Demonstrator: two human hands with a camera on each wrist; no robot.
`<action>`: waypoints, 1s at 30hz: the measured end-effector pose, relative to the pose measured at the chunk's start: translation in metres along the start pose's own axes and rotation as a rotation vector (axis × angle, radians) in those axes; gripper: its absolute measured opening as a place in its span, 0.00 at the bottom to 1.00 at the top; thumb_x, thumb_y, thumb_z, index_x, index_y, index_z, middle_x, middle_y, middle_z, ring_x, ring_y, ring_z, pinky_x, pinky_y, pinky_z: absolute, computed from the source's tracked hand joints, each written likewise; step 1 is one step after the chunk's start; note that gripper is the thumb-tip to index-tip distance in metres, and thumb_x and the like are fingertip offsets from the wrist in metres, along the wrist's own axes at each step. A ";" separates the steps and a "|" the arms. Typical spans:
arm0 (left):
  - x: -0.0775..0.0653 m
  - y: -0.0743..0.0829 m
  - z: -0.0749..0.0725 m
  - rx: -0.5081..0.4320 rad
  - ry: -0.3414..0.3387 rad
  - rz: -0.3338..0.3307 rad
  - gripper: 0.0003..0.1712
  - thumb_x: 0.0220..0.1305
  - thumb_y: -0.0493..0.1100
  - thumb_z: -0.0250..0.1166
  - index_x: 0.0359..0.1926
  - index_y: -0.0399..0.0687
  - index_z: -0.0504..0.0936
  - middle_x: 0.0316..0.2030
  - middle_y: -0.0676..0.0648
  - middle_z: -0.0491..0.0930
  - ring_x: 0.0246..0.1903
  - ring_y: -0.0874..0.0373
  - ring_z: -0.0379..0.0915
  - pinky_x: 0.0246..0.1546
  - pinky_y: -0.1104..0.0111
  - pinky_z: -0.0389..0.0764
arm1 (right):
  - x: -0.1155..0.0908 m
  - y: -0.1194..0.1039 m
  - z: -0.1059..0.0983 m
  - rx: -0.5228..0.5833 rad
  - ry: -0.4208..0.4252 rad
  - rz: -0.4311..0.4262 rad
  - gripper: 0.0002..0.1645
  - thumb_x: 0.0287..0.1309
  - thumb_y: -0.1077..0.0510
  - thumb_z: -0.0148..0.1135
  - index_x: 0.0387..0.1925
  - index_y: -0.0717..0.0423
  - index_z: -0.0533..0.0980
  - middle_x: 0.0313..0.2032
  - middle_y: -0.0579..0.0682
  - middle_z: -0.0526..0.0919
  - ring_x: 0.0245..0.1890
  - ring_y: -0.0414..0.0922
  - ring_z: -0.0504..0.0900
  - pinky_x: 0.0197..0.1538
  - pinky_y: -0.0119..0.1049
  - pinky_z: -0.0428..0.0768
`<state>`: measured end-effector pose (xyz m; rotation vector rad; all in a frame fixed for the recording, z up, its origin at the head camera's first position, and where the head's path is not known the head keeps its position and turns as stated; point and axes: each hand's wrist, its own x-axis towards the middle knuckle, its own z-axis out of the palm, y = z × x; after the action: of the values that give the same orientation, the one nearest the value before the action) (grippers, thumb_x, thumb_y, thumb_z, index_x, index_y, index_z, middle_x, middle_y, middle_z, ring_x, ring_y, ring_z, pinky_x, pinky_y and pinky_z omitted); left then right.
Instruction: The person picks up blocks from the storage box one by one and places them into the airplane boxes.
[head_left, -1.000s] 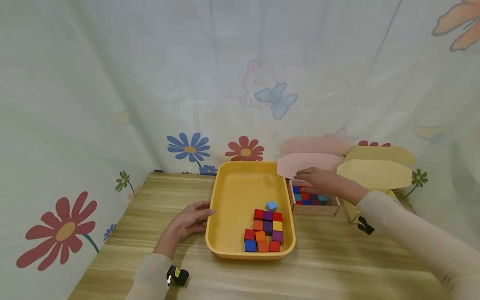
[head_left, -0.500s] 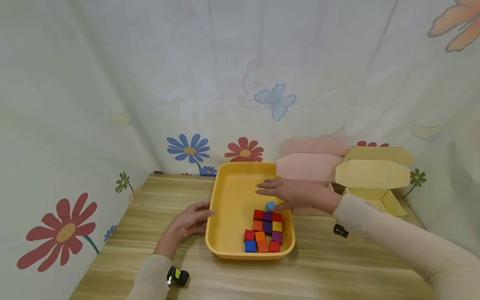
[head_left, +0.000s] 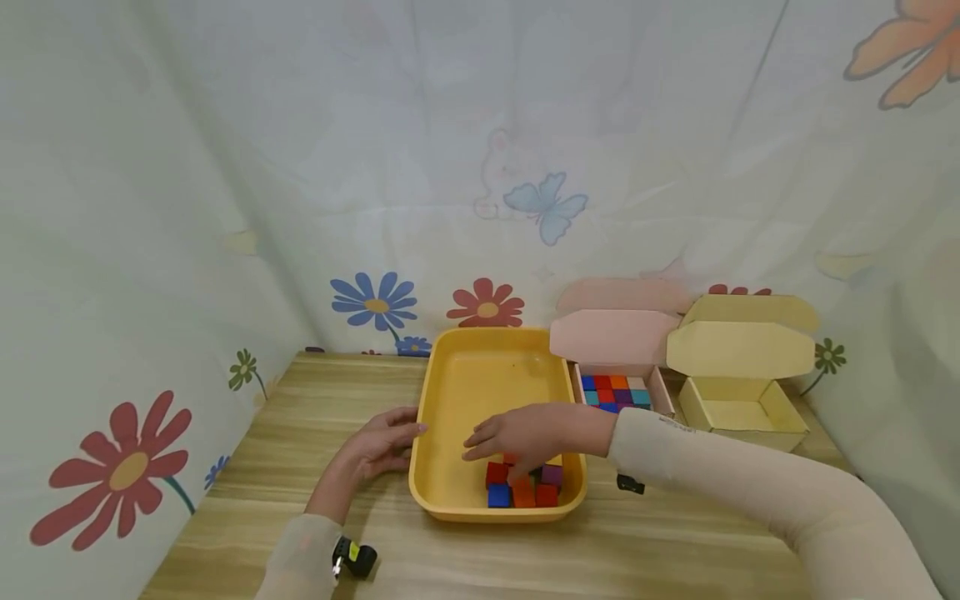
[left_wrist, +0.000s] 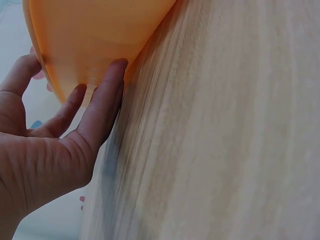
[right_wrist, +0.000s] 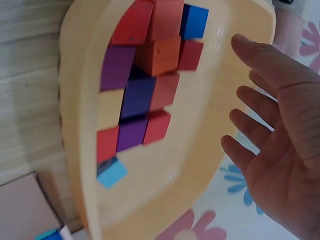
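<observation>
My left hand [head_left: 386,442] is at the left side of the yellow tray [head_left: 468,375]. One fingertip is over its rim and the other fingers lie nearly straight against the outer wall [left_wrist: 95,35]. My right hand [head_left: 536,433] hovers over the tray's near right part, fingers spread and holding nothing. Below it lie several small cubes; a blue cube [head_left: 498,496] and a red cube [head_left: 547,496] show at the near end. In the right wrist view, a light blue cube [right_wrist: 113,173] lies at the end of the cluster; the head view hides it behind the right hand.
Right of the tray stands an open pink box [head_left: 660,390] with rows of coloured cubes [head_left: 619,390] inside. Farther right is an open yellow box [head_left: 742,429], its lid raised. A flowered curtain [head_left: 375,167] hangs behind the wood-grain table [head_left: 337,383].
My right hand has moved left and nearer, from over the pink box to above the cubes in the tray. My left hand has stayed at the tray's side.
</observation>
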<state>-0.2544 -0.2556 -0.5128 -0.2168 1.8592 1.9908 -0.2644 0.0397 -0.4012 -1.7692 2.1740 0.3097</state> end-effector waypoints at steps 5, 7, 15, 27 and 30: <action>-0.001 -0.001 -0.001 0.004 -0.004 0.011 0.37 0.70 0.43 0.66 0.74 0.39 0.62 0.62 0.32 0.75 0.53 0.45 0.80 0.49 0.47 0.85 | 0.018 -0.007 0.005 -0.028 -0.075 -0.056 0.39 0.68 0.48 0.66 0.76 0.40 0.64 0.74 0.40 0.65 0.75 0.40 0.61 0.72 0.33 0.65; -0.001 -0.001 -0.001 0.010 -0.005 0.012 0.37 0.70 0.43 0.66 0.74 0.39 0.62 0.62 0.32 0.75 0.52 0.45 0.80 0.48 0.47 0.85 | 0.023 -0.008 0.007 -0.021 -0.103 -0.049 0.38 0.67 0.49 0.66 0.75 0.37 0.65 0.74 0.38 0.65 0.74 0.38 0.62 0.72 0.32 0.66; 0.000 -0.002 -0.001 0.013 0.001 0.011 0.38 0.70 0.44 0.67 0.74 0.40 0.62 0.62 0.32 0.75 0.53 0.45 0.80 0.49 0.47 0.84 | 0.033 -0.013 0.008 -0.007 -0.161 -0.005 0.36 0.65 0.59 0.68 0.71 0.34 0.71 0.70 0.35 0.70 0.70 0.35 0.68 0.69 0.33 0.70; 0.000 -0.002 0.000 0.007 -0.001 0.010 0.38 0.69 0.45 0.67 0.75 0.41 0.62 0.63 0.33 0.75 0.53 0.45 0.80 0.49 0.47 0.84 | 0.039 -0.016 0.013 -0.062 -0.214 0.039 0.20 0.67 0.58 0.66 0.58 0.38 0.81 0.53 0.36 0.81 0.49 0.36 0.77 0.63 0.31 0.76; 0.001 -0.002 0.000 0.008 0.003 0.009 0.38 0.70 0.45 0.67 0.74 0.41 0.62 0.63 0.33 0.75 0.53 0.45 0.80 0.49 0.47 0.84 | 0.040 -0.016 0.015 -0.065 -0.215 0.038 0.17 0.68 0.59 0.66 0.55 0.39 0.82 0.45 0.36 0.81 0.43 0.37 0.76 0.55 0.27 0.79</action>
<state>-0.2541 -0.2556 -0.5151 -0.2097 1.8724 1.9897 -0.2547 0.0060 -0.4294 -1.6448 2.0684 0.5585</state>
